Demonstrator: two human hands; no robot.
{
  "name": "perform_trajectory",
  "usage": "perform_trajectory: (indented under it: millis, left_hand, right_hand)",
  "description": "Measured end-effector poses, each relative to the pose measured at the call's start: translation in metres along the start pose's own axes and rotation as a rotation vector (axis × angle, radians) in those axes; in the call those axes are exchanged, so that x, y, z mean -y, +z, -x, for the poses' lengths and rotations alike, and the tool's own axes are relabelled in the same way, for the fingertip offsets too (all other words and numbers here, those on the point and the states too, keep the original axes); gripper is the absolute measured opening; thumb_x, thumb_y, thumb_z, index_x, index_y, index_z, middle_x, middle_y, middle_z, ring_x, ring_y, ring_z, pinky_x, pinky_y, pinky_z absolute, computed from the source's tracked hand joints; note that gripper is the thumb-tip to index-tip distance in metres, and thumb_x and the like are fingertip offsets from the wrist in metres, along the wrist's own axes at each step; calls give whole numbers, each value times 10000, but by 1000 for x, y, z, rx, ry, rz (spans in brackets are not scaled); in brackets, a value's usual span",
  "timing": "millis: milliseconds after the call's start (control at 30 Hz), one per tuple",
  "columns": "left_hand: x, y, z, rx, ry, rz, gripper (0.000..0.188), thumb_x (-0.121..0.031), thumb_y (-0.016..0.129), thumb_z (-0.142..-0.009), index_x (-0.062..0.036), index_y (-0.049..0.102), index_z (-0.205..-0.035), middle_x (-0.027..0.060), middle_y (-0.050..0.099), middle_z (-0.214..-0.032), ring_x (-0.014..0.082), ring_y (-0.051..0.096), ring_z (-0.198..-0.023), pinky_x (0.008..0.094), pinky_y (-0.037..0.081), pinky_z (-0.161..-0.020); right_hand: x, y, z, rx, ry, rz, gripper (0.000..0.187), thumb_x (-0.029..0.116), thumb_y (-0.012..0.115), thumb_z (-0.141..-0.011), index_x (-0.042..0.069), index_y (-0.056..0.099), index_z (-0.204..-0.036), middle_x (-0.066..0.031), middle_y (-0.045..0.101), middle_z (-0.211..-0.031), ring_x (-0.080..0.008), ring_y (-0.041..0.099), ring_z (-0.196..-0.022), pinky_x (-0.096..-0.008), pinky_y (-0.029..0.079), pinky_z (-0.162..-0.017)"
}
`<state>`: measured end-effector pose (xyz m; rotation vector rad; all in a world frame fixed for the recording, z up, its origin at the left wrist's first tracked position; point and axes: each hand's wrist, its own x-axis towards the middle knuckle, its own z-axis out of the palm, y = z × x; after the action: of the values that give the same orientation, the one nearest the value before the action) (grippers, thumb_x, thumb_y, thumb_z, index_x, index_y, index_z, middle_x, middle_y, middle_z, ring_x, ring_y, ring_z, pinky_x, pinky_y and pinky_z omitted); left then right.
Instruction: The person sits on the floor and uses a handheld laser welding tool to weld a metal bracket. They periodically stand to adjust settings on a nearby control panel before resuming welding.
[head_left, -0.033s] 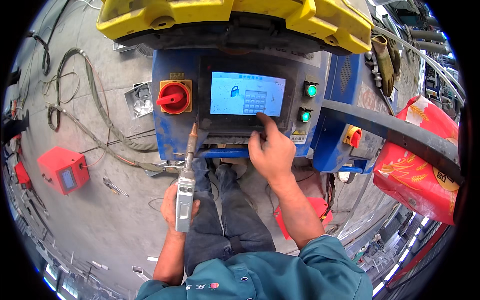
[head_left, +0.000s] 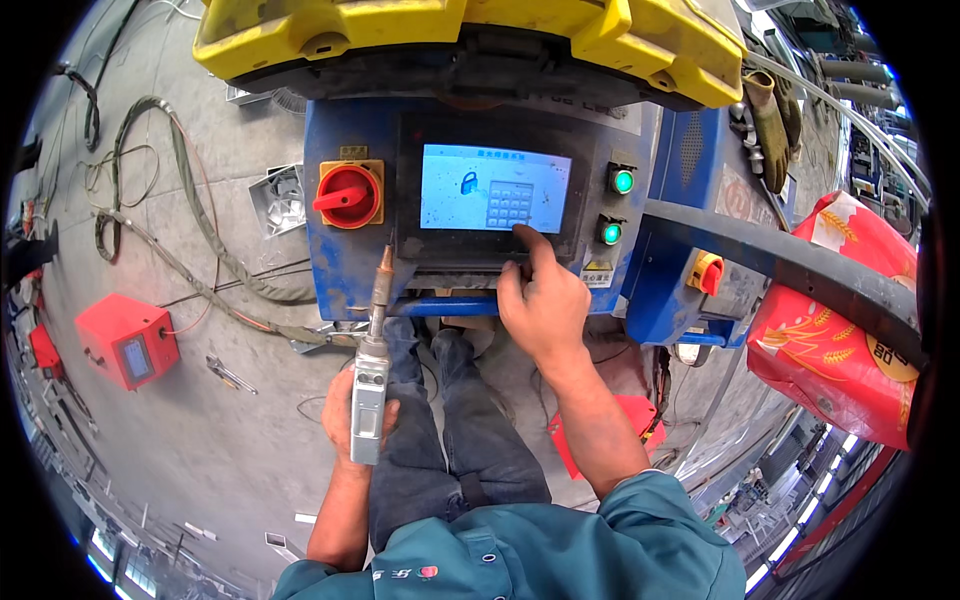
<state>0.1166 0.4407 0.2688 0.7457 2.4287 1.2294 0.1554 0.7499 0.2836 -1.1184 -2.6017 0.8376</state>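
My left hand is wrapped round the body of a silver handheld welding gun, its copper-coloured nozzle pointing up and away from me. Most of the left fingers are hidden behind the gun. In front of me a lit touchscreen on a blue machine cabinet shows a padlock picture and a number keypad. The index fingertip of my right hand is at the keypad's lower edge. Its thumb stands apart, the other fingers are curled, and nothing is held.
A red rotary switch sits left of the screen; two green-lit buttons sit right. A yellow case rests above the cabinet. Hoses and a red box lie on the left floor. A red bag is at right.
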Motion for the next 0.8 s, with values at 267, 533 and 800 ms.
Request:
perform_trajectory:
  millis: [267,533,800]
  left_hand:
    - [0,-1,0,-1,-18,7,671,-343,848,-867,68,557,-1310,265,682,-1148,423,696,-994,454,566,-865]
    - [-1,0,-4,7,-1,4,664,-334,846,-869,70,557,-1310,268,682,-1147,420,693,-977,449,562,-860]
    - [-36,-24,1,-62,-228,146,606,-360,872,-854,56,629,-1222,149,687,-1076,259,682,-978,356,546,-808]
  right_hand:
    - [-4,-3,9,-113,-67,-97,390,87,722,-801,47,682,-1186,-95,685,-708,-300,686,-626,-399,538,-580]
    - [-2,14,32,19,-371,-253,300,51,753,-806,31,699,-1100,-58,650,-710,-228,635,-585,-353,506,-545]
    - [40,59,127,812,-252,-557,821,268,805,-773,31,467,-1482,-227,550,-1414,-392,558,-1296,-473,502,-1050]
